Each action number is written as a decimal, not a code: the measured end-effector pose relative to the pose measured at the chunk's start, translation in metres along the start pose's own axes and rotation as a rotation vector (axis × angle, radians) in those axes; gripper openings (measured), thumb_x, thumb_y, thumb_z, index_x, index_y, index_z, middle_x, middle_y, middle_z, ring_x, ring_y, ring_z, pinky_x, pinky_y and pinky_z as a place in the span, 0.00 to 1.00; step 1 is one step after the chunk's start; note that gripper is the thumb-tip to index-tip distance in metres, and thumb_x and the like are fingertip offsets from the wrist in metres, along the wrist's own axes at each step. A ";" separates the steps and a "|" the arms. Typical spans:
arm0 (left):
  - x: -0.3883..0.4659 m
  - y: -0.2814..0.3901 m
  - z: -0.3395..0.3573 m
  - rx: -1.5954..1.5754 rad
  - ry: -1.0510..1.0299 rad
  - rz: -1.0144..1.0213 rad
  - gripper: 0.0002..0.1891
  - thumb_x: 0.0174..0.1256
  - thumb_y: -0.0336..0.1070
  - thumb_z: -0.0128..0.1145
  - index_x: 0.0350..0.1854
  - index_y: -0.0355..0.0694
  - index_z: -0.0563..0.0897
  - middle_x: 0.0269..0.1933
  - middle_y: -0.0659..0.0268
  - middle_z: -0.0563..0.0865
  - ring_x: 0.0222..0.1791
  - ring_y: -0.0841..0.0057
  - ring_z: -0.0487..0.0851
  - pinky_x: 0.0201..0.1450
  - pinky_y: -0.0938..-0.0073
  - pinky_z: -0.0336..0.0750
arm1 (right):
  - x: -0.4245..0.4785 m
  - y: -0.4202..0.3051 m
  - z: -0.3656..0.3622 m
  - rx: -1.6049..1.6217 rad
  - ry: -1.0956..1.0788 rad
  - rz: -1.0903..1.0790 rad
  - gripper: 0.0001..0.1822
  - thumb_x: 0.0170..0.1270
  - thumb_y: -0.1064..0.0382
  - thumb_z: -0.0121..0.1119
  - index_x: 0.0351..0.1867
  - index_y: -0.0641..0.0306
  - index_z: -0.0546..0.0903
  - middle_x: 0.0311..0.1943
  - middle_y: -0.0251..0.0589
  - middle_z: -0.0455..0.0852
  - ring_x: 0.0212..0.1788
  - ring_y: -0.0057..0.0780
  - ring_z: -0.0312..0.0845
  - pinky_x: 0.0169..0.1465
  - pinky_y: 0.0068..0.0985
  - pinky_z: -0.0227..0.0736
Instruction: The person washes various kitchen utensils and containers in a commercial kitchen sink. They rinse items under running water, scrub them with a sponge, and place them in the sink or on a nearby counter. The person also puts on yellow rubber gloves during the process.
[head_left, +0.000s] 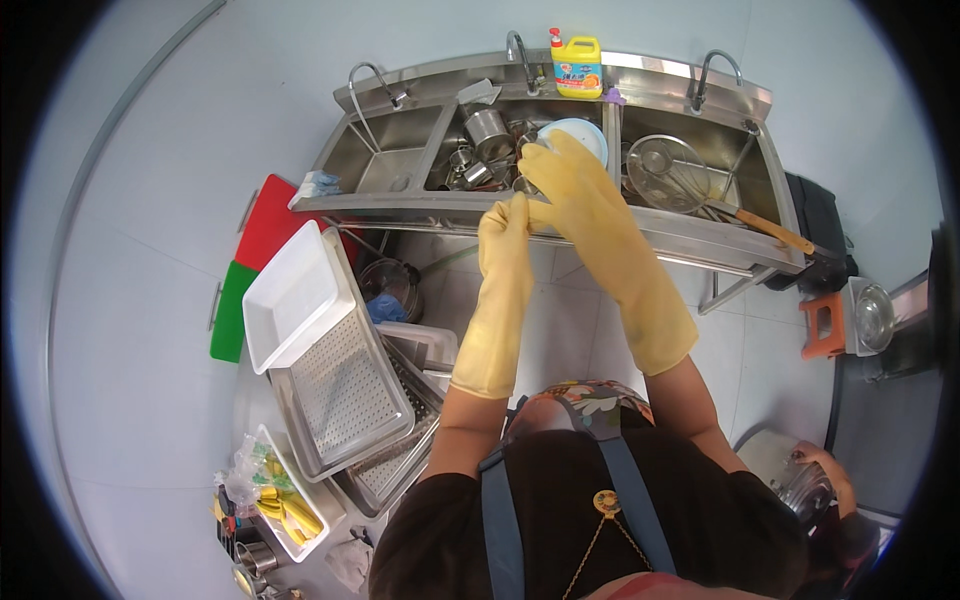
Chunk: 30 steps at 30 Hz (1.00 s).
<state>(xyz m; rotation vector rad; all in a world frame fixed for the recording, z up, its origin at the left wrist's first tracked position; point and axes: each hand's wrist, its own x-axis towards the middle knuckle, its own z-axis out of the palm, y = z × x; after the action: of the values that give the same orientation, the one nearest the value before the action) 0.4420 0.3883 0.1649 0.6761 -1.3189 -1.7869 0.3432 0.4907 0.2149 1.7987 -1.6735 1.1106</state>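
Note:
Long yellow rubber gloves cover both my hands up to the forearms. My left hand (506, 229) has its fingers closed on what looks like the thumb of the right glove (637, 277), in front of the sink's edge. Fingers stretched forward, my right hand (566, 180) holds nothing and hangs over the middle basin. In that basin lie a steel pot (488, 135), several small steel cups (477, 175) and a pale blue-white plate (581, 139), partly hidden by my right hand.
A wire strainer (667, 174) with a wooden handle rests across the right basin. Behind the basins stand a yellow detergent jug (577, 69) and curved taps (517, 49). Perforated steel trays (341, 390) and a white tub (292, 300) are stacked at left. Another person's hand (814, 454) is at lower right.

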 end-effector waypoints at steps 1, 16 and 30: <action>-0.003 -0.004 -0.001 0.079 0.030 -0.001 0.13 0.68 0.39 0.55 0.24 0.39 0.78 0.27 0.69 0.83 0.27 0.84 0.76 0.36 0.80 0.69 | -0.005 0.006 0.003 0.063 0.035 0.050 0.21 0.61 0.69 0.53 0.57 0.64 0.72 0.60 0.44 0.73 0.65 0.38 0.65 0.62 0.26 0.66; -0.110 0.005 0.036 1.170 -0.784 0.175 0.16 0.57 0.46 0.60 0.35 0.36 0.80 0.38 0.55 0.82 0.44 0.55 0.79 0.49 0.57 0.71 | -0.034 0.062 0.076 1.503 0.311 1.165 0.31 0.67 0.65 0.52 0.70 0.62 0.56 0.67 0.45 0.65 0.69 0.34 0.59 0.70 0.27 0.53; -0.099 -0.077 0.021 0.102 -0.267 -0.076 0.12 0.71 0.38 0.49 0.35 0.34 0.80 0.30 0.65 0.85 0.33 0.78 0.81 0.41 0.72 0.74 | -0.103 0.099 0.128 0.402 0.165 0.668 0.24 0.68 0.61 0.50 0.64 0.66 0.68 0.63 0.50 0.70 0.65 0.36 0.65 0.65 0.26 0.59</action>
<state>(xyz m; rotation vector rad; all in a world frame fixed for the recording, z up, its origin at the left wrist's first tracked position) 0.4570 0.4933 0.0942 0.5620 -1.5896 -1.9319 0.2857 0.4379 0.0398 1.3049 -2.1231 1.9319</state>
